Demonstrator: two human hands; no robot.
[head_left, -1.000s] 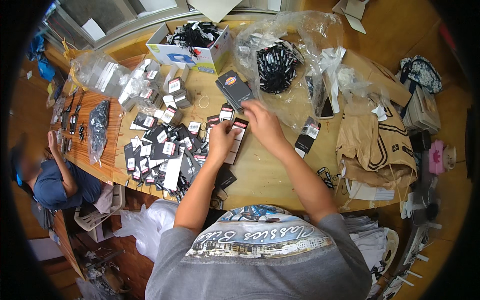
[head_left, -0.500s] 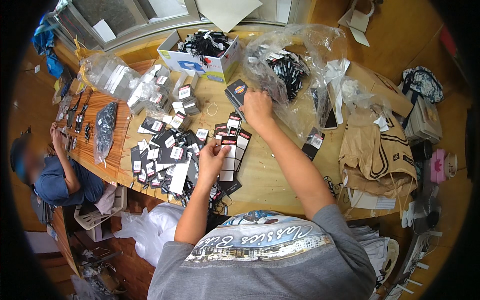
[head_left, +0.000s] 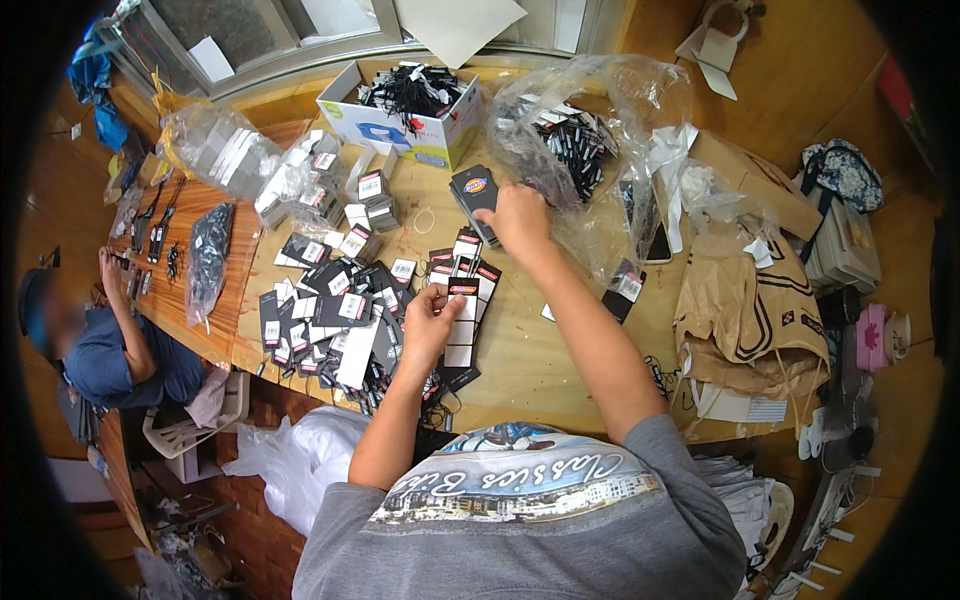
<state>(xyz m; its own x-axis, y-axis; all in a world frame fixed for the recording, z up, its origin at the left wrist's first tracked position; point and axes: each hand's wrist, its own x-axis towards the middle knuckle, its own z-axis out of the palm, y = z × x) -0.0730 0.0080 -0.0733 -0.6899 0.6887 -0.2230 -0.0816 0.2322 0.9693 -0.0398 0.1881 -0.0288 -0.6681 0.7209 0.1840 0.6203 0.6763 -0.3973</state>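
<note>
My left hand (head_left: 432, 318) pinches a black hang tag with a white label (head_left: 461, 301) above a short row of like tags (head_left: 468, 262) on the wooden table (head_left: 530, 360). My right hand (head_left: 517, 217) reaches farther out and grips a stack of dark tags (head_left: 473, 196) beside a clear plastic bag (head_left: 585, 140) holding more black tags. A wide spread of black and white tags (head_left: 325, 320) lies to the left of my left hand.
A white and blue box of black strings (head_left: 405, 105) stands at the back. Clear bags of tags (head_left: 215, 150) lie at the left. Brown paper bags (head_left: 745, 310) sit at the right. Another person (head_left: 100, 345) sits at the table's left end.
My right hand has stretched away from my left to the dark stack near the plastic bag. My left hand stayed over the row, still pinching a tag.
</note>
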